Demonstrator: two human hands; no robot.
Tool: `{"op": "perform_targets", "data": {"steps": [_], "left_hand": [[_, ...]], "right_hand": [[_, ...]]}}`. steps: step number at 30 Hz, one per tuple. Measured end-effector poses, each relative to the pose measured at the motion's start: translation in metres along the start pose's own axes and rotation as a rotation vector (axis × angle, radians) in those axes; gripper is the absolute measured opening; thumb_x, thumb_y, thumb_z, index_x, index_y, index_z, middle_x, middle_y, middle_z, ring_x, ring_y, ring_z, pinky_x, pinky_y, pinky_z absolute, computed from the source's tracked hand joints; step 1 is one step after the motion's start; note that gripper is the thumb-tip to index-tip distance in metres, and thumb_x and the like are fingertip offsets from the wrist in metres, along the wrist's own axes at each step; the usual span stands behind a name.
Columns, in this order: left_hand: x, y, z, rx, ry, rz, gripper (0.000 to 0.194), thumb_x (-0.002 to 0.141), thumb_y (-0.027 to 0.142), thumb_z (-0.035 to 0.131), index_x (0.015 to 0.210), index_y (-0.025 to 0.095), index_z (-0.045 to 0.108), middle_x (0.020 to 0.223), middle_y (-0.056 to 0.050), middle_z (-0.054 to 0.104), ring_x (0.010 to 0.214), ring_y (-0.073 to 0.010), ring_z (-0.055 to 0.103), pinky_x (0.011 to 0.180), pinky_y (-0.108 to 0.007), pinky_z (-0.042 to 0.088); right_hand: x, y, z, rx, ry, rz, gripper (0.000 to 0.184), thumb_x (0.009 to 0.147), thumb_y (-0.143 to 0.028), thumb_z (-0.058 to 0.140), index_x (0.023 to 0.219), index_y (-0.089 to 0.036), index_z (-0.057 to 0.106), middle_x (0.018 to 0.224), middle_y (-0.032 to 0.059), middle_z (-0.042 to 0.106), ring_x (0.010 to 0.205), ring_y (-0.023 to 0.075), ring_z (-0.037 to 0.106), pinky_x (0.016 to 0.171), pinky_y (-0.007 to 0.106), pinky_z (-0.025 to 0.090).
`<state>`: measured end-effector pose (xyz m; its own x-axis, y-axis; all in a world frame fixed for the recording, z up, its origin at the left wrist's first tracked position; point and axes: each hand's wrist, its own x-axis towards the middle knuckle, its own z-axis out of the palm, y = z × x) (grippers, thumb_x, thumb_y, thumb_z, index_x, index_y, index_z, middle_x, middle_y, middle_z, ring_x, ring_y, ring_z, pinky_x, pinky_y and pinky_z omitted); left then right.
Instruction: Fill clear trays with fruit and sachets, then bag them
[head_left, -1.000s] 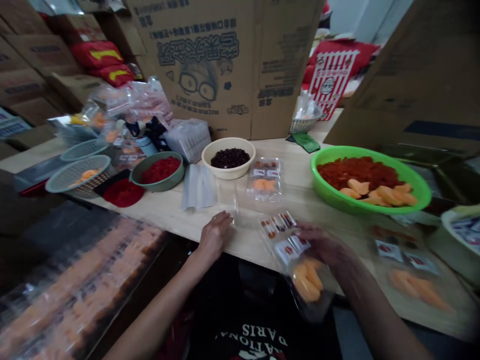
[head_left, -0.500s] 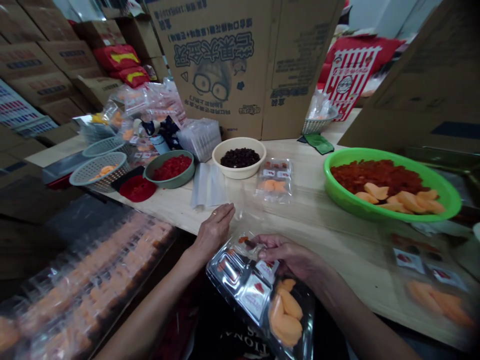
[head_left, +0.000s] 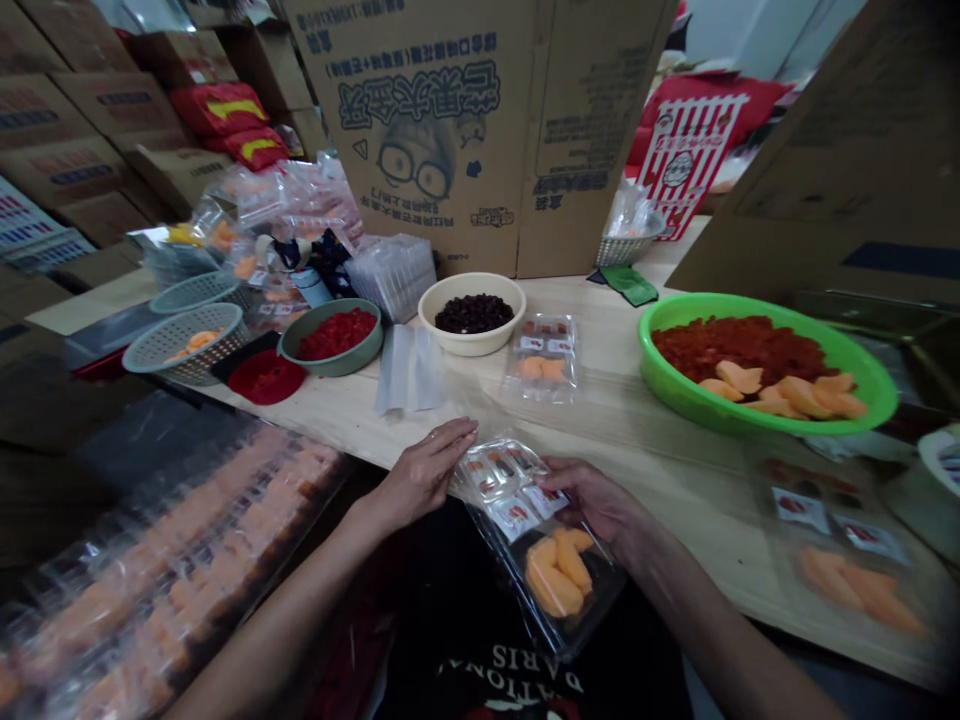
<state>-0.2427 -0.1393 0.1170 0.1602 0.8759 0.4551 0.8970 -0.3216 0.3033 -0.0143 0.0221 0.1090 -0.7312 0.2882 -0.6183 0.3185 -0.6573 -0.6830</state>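
My right hand (head_left: 592, 500) grips the side of a clear plastic tray pack (head_left: 536, 545) holding orange fruit pieces and small red-printed labels. The pack is tilted over the table's front edge. My left hand (head_left: 424, 475) lies flat with its fingers apart, its fingertips close beside the pack's upper corner. Whether they touch it, I cannot tell. Just beyond my hands, a similar sealed pack (head_left: 541, 360) lies on the light wooden table (head_left: 645, 440), next to a white sheet stack (head_left: 409, 370). Another pack (head_left: 844, 565) lies at the right.
A green basin (head_left: 757, 415) holds red food and orange pieces. A cream bowl (head_left: 469, 340) holds dark berries, and a grey-green bowl (head_left: 330, 365) holds red pieces. Packed orange trays (head_left: 172, 570) fill the lower left. Cardboard boxes (head_left: 450, 130) stand behind the table.
The pack has swung away from me and upright, moving up toward the table. My right hand has moved with it. My left hand has shifted only slightly.
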Motion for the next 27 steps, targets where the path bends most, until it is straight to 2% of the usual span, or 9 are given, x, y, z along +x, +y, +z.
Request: {"op": "perform_targets", "data": {"steps": [5,10,12,15,17,19,21,24,27], "left_hand": [[-0.002,0.008,0.018,0.216,-0.015,0.040,0.080,0.084,-0.007,0.038,0.160,0.013,0.021,0.152,-0.024,0.047,0.155,-0.0299,0.024,0.115,-0.052,0.048],[-0.011,0.017,0.035,0.143,-0.023,0.021,0.086,0.085,-0.005,0.044,0.162,0.016,0.013,0.156,-0.022,0.043,0.154,-0.0307,0.025,0.118,-0.054,0.044],[-0.016,0.015,0.036,0.039,-0.078,-0.044,0.090,0.082,-0.005,0.045,0.163,0.021,0.015,0.158,-0.019,0.041,0.152,-0.0298,0.030,0.118,-0.053,0.044],[-0.020,0.017,0.030,-0.141,-0.163,-0.272,0.089,0.084,-0.004,0.041,0.163,0.029,0.017,0.159,-0.012,0.042,0.149,-0.0252,0.038,0.120,-0.052,0.042],[-0.019,0.022,0.028,-0.173,-0.211,-0.392,0.081,0.093,0.014,0.051,0.163,0.030,0.014,0.165,-0.012,0.031,0.155,-0.0290,0.025,0.122,-0.057,0.034],[-0.015,0.029,0.030,-0.138,-0.303,-0.421,0.099,0.086,0.049,0.072,0.163,0.025,0.015,0.169,-0.016,0.012,0.157,-0.0380,0.003,0.123,-0.066,0.023],[-0.011,0.034,0.036,-0.092,-0.398,-0.449,0.118,0.070,0.072,0.077,0.161,0.021,0.024,0.168,-0.021,0.009,0.156,-0.0432,-0.003,0.122,-0.071,0.015],[-0.008,0.034,0.044,-0.051,-0.454,-0.499,0.115,0.069,0.079,0.072,0.158,0.016,0.032,0.167,-0.023,0.017,0.156,-0.0424,0.005,0.123,-0.068,0.016],[-0.009,0.033,0.043,-0.072,-0.506,-0.451,0.130,0.061,0.082,0.075,0.159,0.012,0.025,0.167,-0.026,0.011,0.156,-0.0446,-0.001,0.122,-0.068,0.018]], "right_hand": [[0.007,0.002,0.007,0.004,0.161,-0.138,0.072,0.060,-0.022,0.070,0.131,-0.021,0.060,0.082,0.0004,0.068,0.057,0.0108,0.054,0.046,0.019,0.031],[0.017,0.002,0.019,0.036,0.290,-0.246,0.089,0.058,-0.023,0.068,0.144,-0.027,0.051,0.062,-0.0068,0.055,0.051,0.0102,0.045,0.044,0.019,0.021],[0.025,0.005,0.022,0.080,0.287,-0.267,0.083,0.056,-0.023,0.068,0.139,-0.025,0.056,0.064,-0.0065,0.055,0.052,0.0102,0.045,0.045,0.020,0.024],[0.043,0.016,0.024,0.096,0.319,-0.303,0.056,0.053,-0.025,0.066,0.109,-0.019,0.065,0.080,-0.0009,0.065,0.056,0.0106,0.049,0.048,0.022,0.033],[0.056,0.025,0.023,0.030,0.384,-0.357,0.040,0.056,-0.028,0.064,0.095,-0.019,0.059,0.088,0.0016,0.067,0.059,0.0120,0.051,0.052,0.024,0.037],[0.064,0.031,0.022,-0.154,0.460,-0.404,0.029,0.066,-0.030,0.060,0.093,-0.021,0.053,0.083,0.0009,0.065,0.062,0.0141,0.052,0.055,0.024,0.038],[0.066,0.032,0.022,-0.469,0.520,-0.426,0.018,0.079,-0.029,0.054,0.095,-0.021,0.051,0.076,0.0003,0.061,0.065,0.0163,0.054,0.060,0.025,0.038],[0.055,0.023,0.024,-1.019,0.534,-0.398,0.015,0.090,-0.022,0.048,0.105,-0.019,0.052,0.084,0.0045,0.063,0.077,0.0193,0.060,0.068,0.028,0.037],[0.037,0.008,0.031,-1.425,0.575,-0.239,0.026,0.094,-0.021,0.047,0.119,-0.018,0.054,0.108,0.0139,0.061,0.085,0.0235,0.063,0.070,0.032,0.038]]}}
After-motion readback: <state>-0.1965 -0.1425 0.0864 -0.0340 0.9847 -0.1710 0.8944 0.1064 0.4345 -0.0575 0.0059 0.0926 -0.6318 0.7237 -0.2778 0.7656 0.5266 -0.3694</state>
